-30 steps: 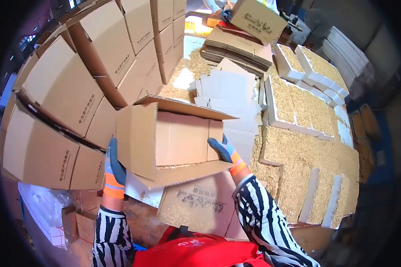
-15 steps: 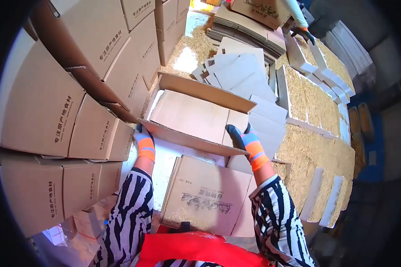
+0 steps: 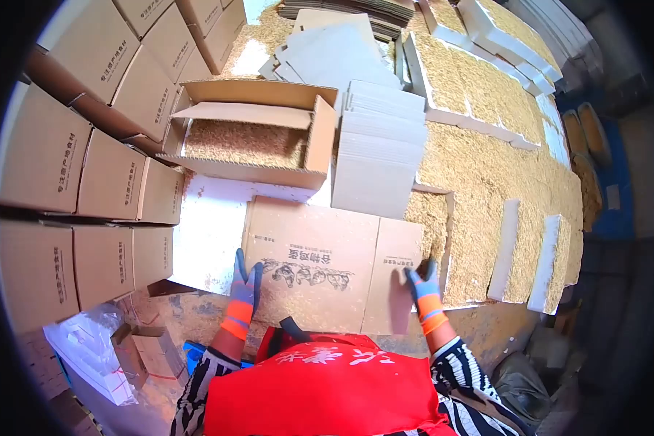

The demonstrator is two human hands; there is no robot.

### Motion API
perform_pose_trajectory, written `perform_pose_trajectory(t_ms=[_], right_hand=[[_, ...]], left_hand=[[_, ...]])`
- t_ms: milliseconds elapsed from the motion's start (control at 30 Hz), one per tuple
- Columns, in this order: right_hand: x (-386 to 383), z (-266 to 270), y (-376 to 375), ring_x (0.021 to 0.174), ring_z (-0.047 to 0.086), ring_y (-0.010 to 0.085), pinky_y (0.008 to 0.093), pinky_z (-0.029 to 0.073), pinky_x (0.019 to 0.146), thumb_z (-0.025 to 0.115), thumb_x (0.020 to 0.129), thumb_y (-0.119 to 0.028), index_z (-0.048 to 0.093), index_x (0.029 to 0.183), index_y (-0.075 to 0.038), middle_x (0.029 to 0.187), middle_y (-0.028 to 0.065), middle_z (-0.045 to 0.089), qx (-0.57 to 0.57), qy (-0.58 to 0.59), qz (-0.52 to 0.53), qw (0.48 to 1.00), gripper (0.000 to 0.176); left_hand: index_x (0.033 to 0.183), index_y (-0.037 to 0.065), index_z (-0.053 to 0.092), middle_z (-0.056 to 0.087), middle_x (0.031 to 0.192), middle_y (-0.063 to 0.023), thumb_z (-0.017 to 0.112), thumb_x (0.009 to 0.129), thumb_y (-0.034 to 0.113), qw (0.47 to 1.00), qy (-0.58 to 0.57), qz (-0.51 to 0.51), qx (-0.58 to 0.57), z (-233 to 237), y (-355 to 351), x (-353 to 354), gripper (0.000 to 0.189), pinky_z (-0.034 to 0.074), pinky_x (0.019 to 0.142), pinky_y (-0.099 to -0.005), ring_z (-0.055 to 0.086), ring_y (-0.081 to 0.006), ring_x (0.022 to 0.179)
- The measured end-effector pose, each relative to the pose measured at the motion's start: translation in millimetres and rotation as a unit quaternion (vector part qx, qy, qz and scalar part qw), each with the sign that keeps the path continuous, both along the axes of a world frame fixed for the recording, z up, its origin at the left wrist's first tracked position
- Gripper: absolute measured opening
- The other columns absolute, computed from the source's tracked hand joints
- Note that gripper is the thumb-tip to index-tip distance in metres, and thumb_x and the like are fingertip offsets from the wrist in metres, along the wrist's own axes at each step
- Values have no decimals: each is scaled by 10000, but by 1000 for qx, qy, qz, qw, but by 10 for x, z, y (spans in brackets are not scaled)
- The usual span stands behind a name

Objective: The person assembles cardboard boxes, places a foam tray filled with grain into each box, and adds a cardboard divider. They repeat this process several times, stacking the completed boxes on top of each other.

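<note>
A folded flat cardboard carton (image 3: 316, 247) printed with chickens and lettering lies in front of me. My left hand (image 3: 245, 287), in a grey and orange glove, is at its left edge with thumb and fingers apart. At the carton's right end, my right hand (image 3: 425, 283) wears the same kind of glove, fingers spread at the edge. Whether either hand presses on the cardboard is hard to tell. Beyond the carton stands an open cardboard box (image 3: 254, 171), with loose straw-coloured husks (image 3: 243, 142) inside and a flap tilted inward. Neither hand touches this box.
Printed boxes (image 3: 62, 163) are stacked along the left. Grey card sheets (image 3: 381, 138) lie right of the open box, with more scattered sheets (image 3: 334, 54) behind. Husk-filled white foam trays (image 3: 479, 120) and loose husks (image 3: 501, 178) cover the right side.
My hands have left the open box and come back toward me to the flat carton. The box's inner flap now stands raised, showing husks. The view has shifted, and the co-worker's hand is out of sight.
</note>
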State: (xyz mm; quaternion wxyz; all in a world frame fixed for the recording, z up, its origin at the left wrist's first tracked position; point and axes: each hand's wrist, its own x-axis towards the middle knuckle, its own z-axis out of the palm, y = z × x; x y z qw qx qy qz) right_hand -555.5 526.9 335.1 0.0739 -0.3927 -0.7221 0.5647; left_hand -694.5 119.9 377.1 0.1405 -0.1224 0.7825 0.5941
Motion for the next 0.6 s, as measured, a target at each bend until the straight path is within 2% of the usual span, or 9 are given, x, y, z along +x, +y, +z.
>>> perform_pose_trajectory(t_ms=[33, 100, 233, 367, 433, 467, 500, 567, 600], right_hand=[[123, 41, -139, 1320, 321, 280, 345, 285, 1081, 772, 728, -194, 237, 1395, 89, 1418, 219, 333, 64, -118, 29, 990, 900], [67, 527, -457, 1322, 318, 274, 318, 257, 1092, 799, 696, -283, 230, 1395, 91, 1419, 219, 332, 103, -132, 56, 984, 976], [160, 659, -258, 1203, 457, 240, 313, 379, 1006, 748, 746, -98, 268, 1395, 39, 1340, 177, 440, 58, 30, 27, 997, 819], [37, 1500, -214, 877, 606, 149, 268, 490, 781, 641, 846, -104, 578, 1121, -4, 1022, 74, 643, -342, 82, 32, 936, 300], [43, 1815, -337, 890, 592, 126, 269, 476, 779, 618, 871, -143, 601, 1088, -4, 1003, 60, 648, -244, 80, 180, 950, 258], [47, 2079, -462, 894, 578, 118, 279, 464, 780, 604, 884, -165, 608, 1070, 6, 987, 52, 652, -174, 130, 226, 950, 253], [78, 2237, -505, 900, 574, 127, 294, 459, 803, 592, 895, -182, 598, 1082, 15, 993, 49, 651, -159, 149, 264, 940, 272], [171, 2298, -433, 899, 574, 128, 295, 458, 800, 586, 900, -195, 588, 1101, 15, 995, 55, 651, -85, 107, 277, 951, 290], [206, 2268, -415, 900, 576, 129, 295, 457, 800, 590, 896, -194, 594, 1096, 4, 991, 59, 652, -102, 136, 265, 949, 282]], left_hand=[[1431, -46, 197, 285, 1462, -187, 618, 869, 196, 992, 52, -41, -108, -192, 24, 49, 743, 253, 1084, -328, 295, -266, 1328], [1425, -55, 202, 329, 1427, -191, 650, 853, 210, 987, 41, -8, -154, -66, 150, 79, 774, 313, 1049, -322, 357, -256, 1278], [1373, -49, 303, 449, 1287, -155, 645, 864, 162, 985, 38, 143, 93, 112, 131, 90, 648, 429, 936, -292, 488, -207, 1096], [1309, -54, 394, 508, 1204, -121, 648, 870, 144, 949, 140, 246, 140, 563, 40, 164, 544, 425, 920, -272, 509, -174, 1031], [1317, -32, 409, 513, 1242, -99, 577, 919, 195, 943, 164, 246, 156, 768, -191, 266, 488, 426, 936, -299, 517, -168, 1058], [1346, -8, 391, 477, 1314, -69, 469, 971, 291, 923, 132, 219, 288, 889, -292, 333, 486, 407, 979, -333, 499, -167, 1122], [1381, 21, 362, 443, 1353, -52, 394, 989, 365, 947, 179, 234, 132, 1052, -254, 430, 522, 372, 1022, -338, 468, -165, 1169], [1412, 43, 325, 403, 1389, -40, 372, 993, 386, 908, 146, 194, 341, 1447, 1, 672, 544, 338, 1049, -334, 415, -157, 1224], [1456, 78, 227, 278, 1493, -52, 395, 934, 550, 937, 189, 263, 129, 1621, 238, 819, 723, 220, 1102, -399, 260, -195, 1369]])
